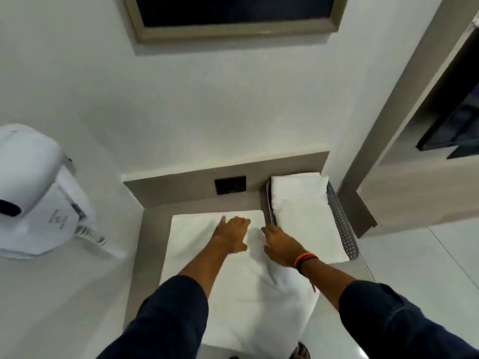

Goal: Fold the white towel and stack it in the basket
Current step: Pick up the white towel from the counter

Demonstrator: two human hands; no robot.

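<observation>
A white towel (199, 255) lies spread on a small beige counter and hangs over its front edge. My left hand (232, 235) rests flat on the towel's far half, fingers apart. My right hand (281, 247) lies palm down on the towel's right side, where the cloth bunches under the wrist. To the right stands a grey perforated basket (342, 226) with a folded white towel (305, 213) in it, filling it and overhanging its near end. The right hand's fingertips are close to the basket's near left corner.
A black socket plate (230, 185) sits in the counter's back ledge. A white wall-mounted hair dryer (33, 193) with a coiled cord hangs at the left. A framed dark panel (233, 14) is on the wall above. A beige cabinet stands at the right.
</observation>
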